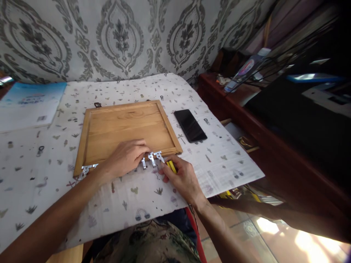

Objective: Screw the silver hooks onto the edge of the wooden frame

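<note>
A wooden framed panel (123,126) lies flat on the patterned cloth. Small silver metal brackets (151,158) line its near edge, and another silver bracket (85,170) sits by the near left corner. My left hand (127,157) rests over that edge, fingers bent and pressed together at the brackets; whatever lies between the fingertips is hidden. Closed around a tool with a yellow-and-black handle (172,166) is my right hand (182,177), just off the near right corner. The tool's tip points toward the brackets, but its kind is unclear.
A black phone (190,125) lies right of the panel. At far left is a blue-and-white book (35,104). Dark hardware (97,105) shows at the panel's far edge. A bottle (246,69) and cables occupy the dark red desk (263,133), which has an open drawer.
</note>
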The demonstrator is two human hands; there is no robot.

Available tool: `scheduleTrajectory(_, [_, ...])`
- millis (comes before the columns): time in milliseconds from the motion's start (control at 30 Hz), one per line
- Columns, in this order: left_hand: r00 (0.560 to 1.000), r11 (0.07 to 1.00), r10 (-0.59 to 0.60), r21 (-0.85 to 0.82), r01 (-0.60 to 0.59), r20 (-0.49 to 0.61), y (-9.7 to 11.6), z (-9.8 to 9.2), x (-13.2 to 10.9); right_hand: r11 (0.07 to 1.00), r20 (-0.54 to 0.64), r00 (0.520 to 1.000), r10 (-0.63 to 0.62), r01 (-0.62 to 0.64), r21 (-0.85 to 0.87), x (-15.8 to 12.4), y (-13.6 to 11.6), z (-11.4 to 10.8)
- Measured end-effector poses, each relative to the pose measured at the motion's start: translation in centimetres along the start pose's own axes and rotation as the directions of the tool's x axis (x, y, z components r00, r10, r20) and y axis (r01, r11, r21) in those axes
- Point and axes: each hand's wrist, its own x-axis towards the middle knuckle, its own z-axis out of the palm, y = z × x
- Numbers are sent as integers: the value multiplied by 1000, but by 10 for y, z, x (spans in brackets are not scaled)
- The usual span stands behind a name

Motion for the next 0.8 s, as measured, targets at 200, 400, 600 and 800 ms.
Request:
scheduleTrajectory(200, [1000, 1000, 4, -12, -4, 21, -2, -1, 0, 999, -11, 999, -36, 36, -32, 1, 3, 2])
scheduleTrajectory(400, [999, 1000, 8, 10, -8, 32, -1, -1, 0, 993, -83, 991, -108, 103, -57, 1, 5, 3])
scheduleTrajectory(600, [998, 997, 67, 36, -66, -12, 0, 1, 0, 997, -78, 994, -72, 70, -32, 1, 5, 2])
scheduleTrajectory(800, [995, 995, 99, 25, -99, -10, -1, 1, 0, 999, -28, 999, -37, 36, -36, 3, 1, 0])
